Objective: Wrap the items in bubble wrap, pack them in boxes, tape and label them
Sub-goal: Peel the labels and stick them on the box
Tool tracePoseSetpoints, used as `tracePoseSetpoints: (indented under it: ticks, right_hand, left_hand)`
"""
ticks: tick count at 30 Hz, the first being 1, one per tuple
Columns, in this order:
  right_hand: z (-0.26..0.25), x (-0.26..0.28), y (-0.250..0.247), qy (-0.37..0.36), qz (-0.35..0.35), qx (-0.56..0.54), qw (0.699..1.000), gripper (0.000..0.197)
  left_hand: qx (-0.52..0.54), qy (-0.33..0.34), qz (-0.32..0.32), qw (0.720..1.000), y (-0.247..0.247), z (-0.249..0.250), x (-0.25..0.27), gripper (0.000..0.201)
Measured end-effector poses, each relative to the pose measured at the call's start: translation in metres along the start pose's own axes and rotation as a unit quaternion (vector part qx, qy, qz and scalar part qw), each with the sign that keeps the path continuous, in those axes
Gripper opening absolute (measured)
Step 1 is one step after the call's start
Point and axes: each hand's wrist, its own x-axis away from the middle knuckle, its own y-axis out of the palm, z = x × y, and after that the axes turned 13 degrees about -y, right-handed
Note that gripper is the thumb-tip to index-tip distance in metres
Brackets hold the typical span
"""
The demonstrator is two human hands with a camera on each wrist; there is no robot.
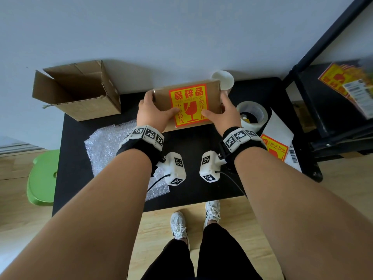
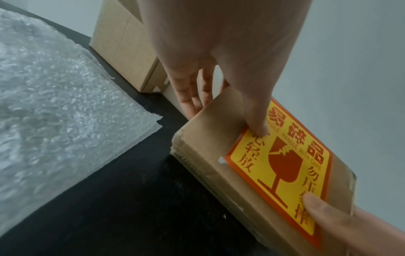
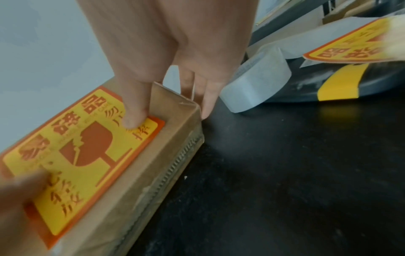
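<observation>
The closed brown cardboard box (image 1: pixel 187 106) with the red-and-yellow fragile sticker (image 1: pixel 189 105) on its top sits at the middle of the black worktop (image 1: pixel 191 178), toward the wall. My left hand (image 1: pixel 153 112) takes its left end in a grip, thumb pressing the sticker, fingers down the side. My right hand (image 1: pixel 224 112) holds the right end the same way. A sheet of clear bubble wrap (image 1: pixel 109 150) lies to the left. An open empty cardboard box (image 1: pixel 76 91) stands at the back left. A white paper cup (image 1: pixel 223 79) stands behind the box. A roll of white tape (image 1: pixel 252 116) and loose fragile labels (image 1: pixel 276 148) lie right.
</observation>
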Motion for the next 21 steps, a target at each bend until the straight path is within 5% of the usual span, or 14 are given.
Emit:
tracePoseSetpoints:
  ticks: [6, 13, 21]
  right_hand:
    - [-0.005, 0.003, 0.001, 0.018, -0.039, 0.03, 0.999, 0.104]
    - [-0.022, 0.007, 0.013, 0.048, -0.006, 0.088, 0.995, 0.122]
    - [-0.014, 0.008, -0.003, 0.029, -0.013, 0.01, 0.999, 0.077]
  left_hand:
    - [-0.039, -0.007, -0.048, 0.998, 0.004, -0.008, 0.007, 0.125]
    - [-0.078, -0.009, -0.059, 0.995, 0.002, -0.009, 0.01, 0.131]
    - [-0.086, -0.013, -0.058, 0.995, 0.0, -0.013, 0.0, 0.127]
